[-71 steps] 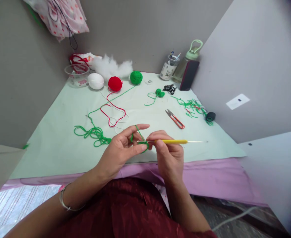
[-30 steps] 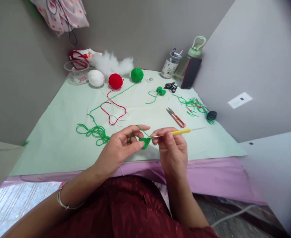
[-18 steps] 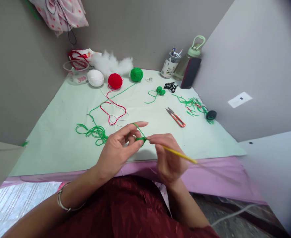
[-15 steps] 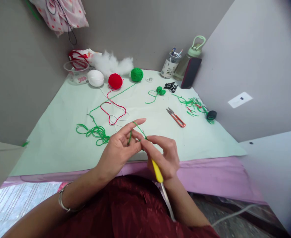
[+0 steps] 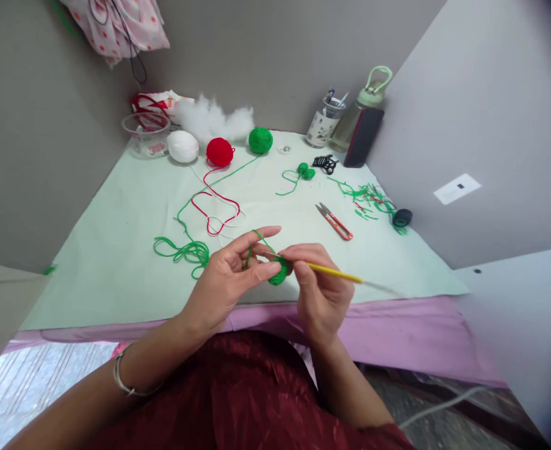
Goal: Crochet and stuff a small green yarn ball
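Note:
Between the thumb and fingers of my left hand (image 5: 231, 272) is a small round green crochet piece (image 5: 279, 274). Green yarn (image 5: 266, 241) loops over my raised left index finger. My right hand (image 5: 324, 290) grips a crochet hook (image 5: 336, 271) by its yellow handle, held nearly level. The hook's tip meets the piece's top edge, partly hidden by my fingers. Loose coils of the green working yarn (image 5: 186, 251) lie left of my hands, and a strand runs back to the green yarn ball (image 5: 260, 141).
Orange-handled thread snips (image 5: 334, 222) lie right of centre, near green yarn scraps (image 5: 364, 197). Behind are a red yarn ball (image 5: 219, 152), a white ball (image 5: 182, 147), stuffing (image 5: 214, 120) and a clear tub (image 5: 146, 137). A bottle (image 5: 371, 97) and phone (image 5: 363, 137) stand back right.
My right hand has turned, swinging the hook from pointing down toward my lap to nearly level, its handle end to the right. The green piece now shows more, and the loose yarn coils have shifted right.

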A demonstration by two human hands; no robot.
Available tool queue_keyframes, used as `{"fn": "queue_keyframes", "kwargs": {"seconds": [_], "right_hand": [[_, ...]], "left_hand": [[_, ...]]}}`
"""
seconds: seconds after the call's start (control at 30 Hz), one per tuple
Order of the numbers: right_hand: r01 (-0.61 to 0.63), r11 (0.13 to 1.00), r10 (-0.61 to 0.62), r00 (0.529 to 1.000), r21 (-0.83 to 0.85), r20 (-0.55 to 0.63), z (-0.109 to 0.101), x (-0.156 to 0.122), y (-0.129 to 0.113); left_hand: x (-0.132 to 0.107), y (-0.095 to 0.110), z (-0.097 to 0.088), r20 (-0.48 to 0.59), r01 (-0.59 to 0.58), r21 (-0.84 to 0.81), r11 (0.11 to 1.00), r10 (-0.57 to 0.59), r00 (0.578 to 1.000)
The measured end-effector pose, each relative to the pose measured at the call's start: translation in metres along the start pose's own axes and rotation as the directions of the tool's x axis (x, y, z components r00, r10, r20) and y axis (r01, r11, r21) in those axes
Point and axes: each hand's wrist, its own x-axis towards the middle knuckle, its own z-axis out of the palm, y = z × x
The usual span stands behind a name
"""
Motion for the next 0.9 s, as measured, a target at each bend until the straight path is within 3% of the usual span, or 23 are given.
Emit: {"fn": "queue_keyframes", "kwargs": {"seconds": [0.07,0.13,0.2,0.27,0.33,0.4,0.57,0.73,0.9], "right_hand": [[0.124,0.982,-0.125,0.992,-0.141,0.0,0.001,-0.005,0.002],[0.212,0.951,-0.217,0.976,-0.226,0.0,0.0,-0.008,0.003],[0.159,0.97,-0.169,0.985,-0.181,-0.036,-0.002,-0.005,0.002],[0.004,1.0,-0.004,0.995,-0.003,-0.095,-0.005,0.001,0.001],[-0.123,0.969,0.144,0.986,0.212,-0.085,-0.005,0.006,0.0],[-0.181,0.934,0.198,0.98,0.309,-0.025,-0.004,0.008,0.001],[-0.247,0.921,0.257,0.966,0.301,0.008,-0.004,0.006,0.005],[-0.34,0.806,0.361,0.931,0.485,0.054,-0.007,0.012,0.004],[-0.317,0.827,0.316,0.945,0.463,0.083,-0.011,0.017,0.003]], "left_hand": [[0.001,0.0,0.0,-0.013,0.024,-0.042,0.999,-0.024,1.0],[0.003,0.001,-0.001,0.015,0.125,-0.122,0.985,-0.124,0.992],[0.005,0.004,-0.003,0.058,0.231,-0.197,0.953,-0.223,0.973],[0.007,0.006,-0.006,0.081,0.261,-0.24,0.935,-0.249,0.965],[0.008,0.006,-0.007,0.071,0.226,-0.233,0.946,-0.216,0.974],[0.007,0.003,-0.006,0.069,0.167,-0.17,0.971,-0.158,0.985],[0.003,-0.002,-0.007,0.116,0.019,0.065,0.998,-0.027,0.993],[0.003,0.001,-0.013,0.14,0.005,0.094,0.996,-0.018,0.99],[0.002,0.005,-0.013,0.133,-0.001,0.189,0.982,-0.025,0.991]]}}
